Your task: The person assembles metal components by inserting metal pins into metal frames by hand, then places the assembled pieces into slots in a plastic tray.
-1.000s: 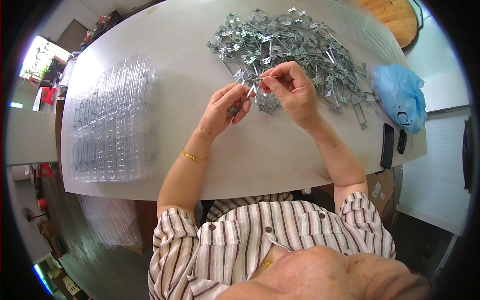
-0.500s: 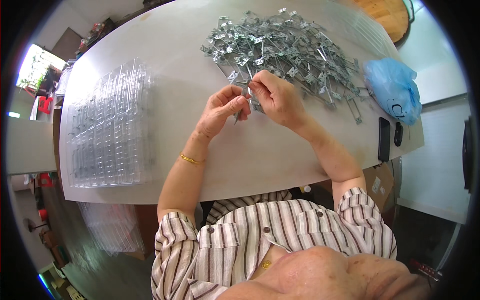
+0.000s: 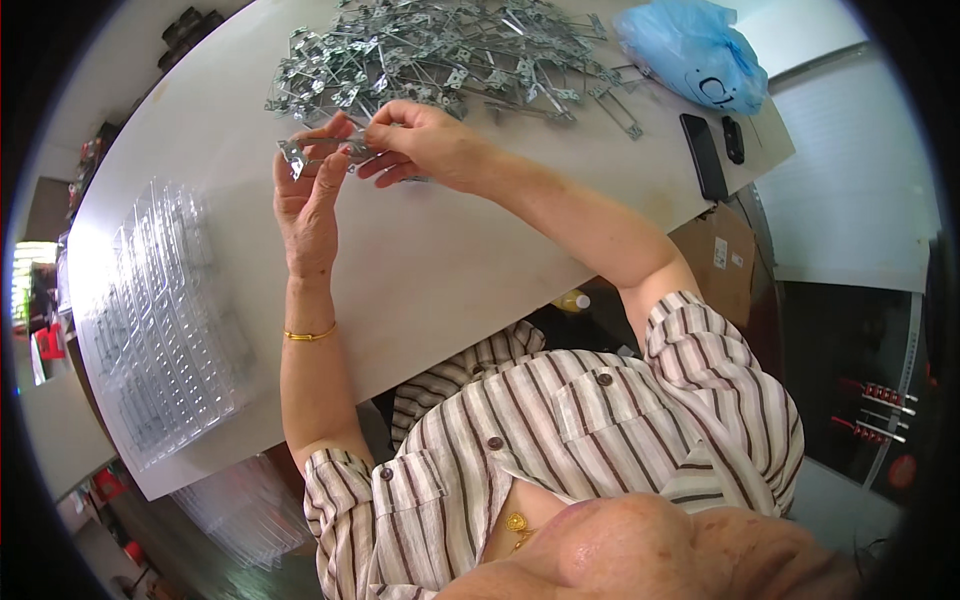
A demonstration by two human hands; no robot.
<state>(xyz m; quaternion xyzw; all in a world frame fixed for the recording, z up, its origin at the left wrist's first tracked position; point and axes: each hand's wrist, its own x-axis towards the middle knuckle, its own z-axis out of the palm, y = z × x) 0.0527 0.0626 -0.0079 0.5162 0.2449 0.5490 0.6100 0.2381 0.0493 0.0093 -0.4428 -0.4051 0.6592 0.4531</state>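
A thin grey metal bracket (image 3: 293,157) with a flat perforated end plate is held up between my two hands, in front of the pile. My left hand (image 3: 308,215) has its thumb and fingers closed around the bracket, whose end plate sticks out at the left. My right hand (image 3: 440,148) pinches the bracket's other end, partly hidden behind the fingers. Just beyond the hands lies a tangled heap of similar metal brackets (image 3: 455,60). On the left of the table are clear plastic trays (image 3: 165,320) with moulded compartments; small grey parts show through them.
At the far right of the white table (image 3: 400,300) sits a blue plastic bag (image 3: 695,55). A black phone (image 3: 704,157) and a small black object (image 3: 733,140) lie near the right edge. Below the edge are a cardboard box (image 3: 715,260) and more clear trays (image 3: 245,510).
The view has turned, so the table appears rotated. Both hands have moved left, nearer the trays, and the bracket between them now shows more plainly.
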